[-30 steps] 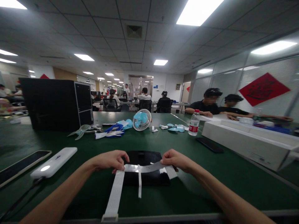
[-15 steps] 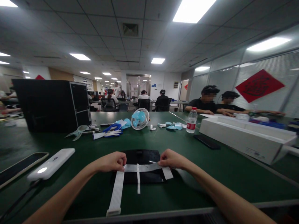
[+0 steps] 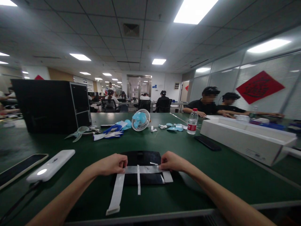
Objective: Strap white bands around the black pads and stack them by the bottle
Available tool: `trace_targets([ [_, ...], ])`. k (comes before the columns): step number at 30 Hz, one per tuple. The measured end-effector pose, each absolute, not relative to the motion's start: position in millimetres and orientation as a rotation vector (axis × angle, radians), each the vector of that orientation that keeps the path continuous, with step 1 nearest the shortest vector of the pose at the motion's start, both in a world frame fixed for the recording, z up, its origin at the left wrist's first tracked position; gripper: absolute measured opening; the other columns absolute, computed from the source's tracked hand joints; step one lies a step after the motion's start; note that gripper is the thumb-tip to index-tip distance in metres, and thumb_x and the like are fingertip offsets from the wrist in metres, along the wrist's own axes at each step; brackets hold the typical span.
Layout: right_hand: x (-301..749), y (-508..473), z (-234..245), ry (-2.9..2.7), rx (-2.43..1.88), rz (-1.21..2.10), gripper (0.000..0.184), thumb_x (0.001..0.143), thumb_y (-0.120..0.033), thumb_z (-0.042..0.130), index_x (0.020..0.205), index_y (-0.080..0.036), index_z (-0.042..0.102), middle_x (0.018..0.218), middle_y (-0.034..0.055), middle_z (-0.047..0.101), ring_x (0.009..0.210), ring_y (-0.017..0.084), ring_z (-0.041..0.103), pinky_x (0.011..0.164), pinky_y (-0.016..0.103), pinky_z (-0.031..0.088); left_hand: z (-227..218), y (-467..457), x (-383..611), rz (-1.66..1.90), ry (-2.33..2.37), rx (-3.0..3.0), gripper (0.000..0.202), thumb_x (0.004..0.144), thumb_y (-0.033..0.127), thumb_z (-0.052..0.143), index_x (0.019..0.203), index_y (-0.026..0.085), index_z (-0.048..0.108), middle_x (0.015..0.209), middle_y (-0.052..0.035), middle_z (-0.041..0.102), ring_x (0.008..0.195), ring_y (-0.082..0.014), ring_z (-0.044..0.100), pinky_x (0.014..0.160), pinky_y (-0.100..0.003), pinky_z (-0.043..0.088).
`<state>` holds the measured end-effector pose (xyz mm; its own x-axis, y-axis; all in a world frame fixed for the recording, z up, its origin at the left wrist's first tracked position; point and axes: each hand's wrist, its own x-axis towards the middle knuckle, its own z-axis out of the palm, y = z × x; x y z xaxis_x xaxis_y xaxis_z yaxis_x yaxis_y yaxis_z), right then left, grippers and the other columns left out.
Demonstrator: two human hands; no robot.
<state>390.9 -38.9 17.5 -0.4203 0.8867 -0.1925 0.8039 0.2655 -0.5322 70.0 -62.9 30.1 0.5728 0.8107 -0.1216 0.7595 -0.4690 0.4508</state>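
My left hand (image 3: 115, 164) and my right hand (image 3: 171, 161) pinch the two ends of a silvery-grey strip (image 3: 150, 169). It runs level between them, over a glossy black panel (image 3: 141, 155) that lies on the green table. A wide white ribbed strap (image 3: 117, 194) hangs down from under my left fingers toward the table's front edge, with a pale piece at its lower end. Below my right fingers sits a shorter white strap piece (image 3: 167, 176). Between the hands, a narrow white strip (image 3: 139, 180) crosses the silvery one. The fingertips cover both strip ends.
At the left lie a phone (image 3: 20, 169) and a white power bank (image 3: 51, 164) with a cable. Beyond are a black computer case (image 3: 47, 106), gloves (image 3: 109, 133), a small fan (image 3: 140, 120), a bottle (image 3: 192, 121), a black phone (image 3: 207, 143) and a white box (image 3: 244, 138). Two people sit at the right.
The silvery strip looks straighter and flatter against the black panel than before. Both hands keep their pinch and have hardly moved.
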Motion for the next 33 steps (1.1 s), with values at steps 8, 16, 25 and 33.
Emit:
trace_targets([
  [8, 390, -40, 21, -2.436, -1.648, 0.661, 0.021, 0.072, -0.035, 0.066, 0.077, -0.015, 0.067, 0.072, 0.0014, 0.066, 0.061, 0.011, 0.057, 0.047, 0.019, 0.035, 32, -76, 88, 0.154, 0.913, 2.569, 0.049, 0.081, 0.008, 0.04, 0.121, 0.032, 0.055, 0.104, -0.0009, 0.054, 0.091, -0.0142, 0.052, 0.08, -0.025, 0.04],
  [16, 349, -88, 40, -2.62, -0.973, 0.27, 0.023, 0.087, -0.021, 0.047, 0.096, -0.016, 0.068, 0.099, 0.0056, 0.066, 0.089, 0.014, 0.059, 0.08, 0.025, 0.044, 30, -74, 89, 0.123, 0.919, 2.582, 0.054, 0.077, 0.005, 0.043, 0.122, 0.032, 0.056, 0.101, -0.0012, 0.053, 0.088, -0.0142, 0.052, 0.077, -0.024, 0.04],
  [25, 317, -105, 19, -2.827, -0.805, -0.008, 0.04, 0.082, -0.01, 0.045, 0.119, -0.014, 0.059, 0.119, 0.0107, 0.057, 0.11, 0.02, 0.049, 0.097, 0.033, 0.039, 29, -76, 92, 0.171, 0.911, 2.577, 0.04, 0.082, 0.011, 0.042, 0.113, 0.028, 0.062, 0.1, -0.0021, 0.056, 0.089, -0.0149, 0.053, 0.078, -0.025, 0.041],
  [33, 320, -125, 7, -2.834, -0.756, -0.07, 0.039, 0.083, -0.013, 0.046, 0.12, -0.01, 0.057, 0.12, 0.0119, 0.057, 0.108, 0.022, 0.049, 0.099, 0.032, 0.038, 29, -76, 92, 0.178, 0.899, 2.609, 0.033, 0.088, 0.019, 0.041, 0.112, 0.027, 0.063, 0.098, -0.0023, 0.056, 0.09, -0.0152, 0.053, 0.082, -0.025, 0.04],
])
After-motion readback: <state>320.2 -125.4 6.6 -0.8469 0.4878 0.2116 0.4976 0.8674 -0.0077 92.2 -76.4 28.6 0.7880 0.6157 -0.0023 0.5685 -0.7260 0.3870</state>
